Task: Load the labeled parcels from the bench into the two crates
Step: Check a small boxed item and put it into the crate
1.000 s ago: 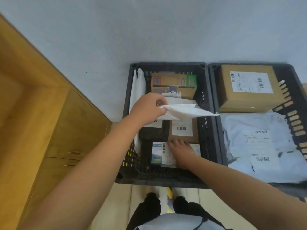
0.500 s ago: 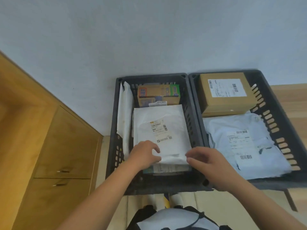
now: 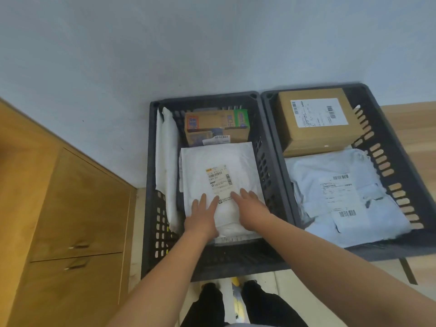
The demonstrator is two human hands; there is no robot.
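Two dark plastic crates stand side by side against the wall. In the left crate (image 3: 151,185) a white padded mailer (image 3: 219,161) with a printed label lies flat on top of other parcels. My left hand (image 3: 201,218) and my right hand (image 3: 251,211) both rest palm down on its near end, fingers spread. Behind the mailer sits a brown box with colourful print (image 3: 217,127), and another white mailer (image 3: 167,166) stands on edge along the left wall. The right crate (image 3: 387,161) holds a labeled cardboard box (image 3: 316,121) and a pale grey poly bag (image 3: 342,197).
A wooden cabinet (image 3: 77,208) with two handled doors stands at the left. The grey wall (image 3: 188,43) runs behind the crates. A wooden surface (image 3: 410,128) shows at the right beyond the right crate. My legs are below the left crate's near wall.
The white mailer, held up over the left crate by my left hand a second ago, now lies flat on the parcels. Both hands have shifted onto its top surface.
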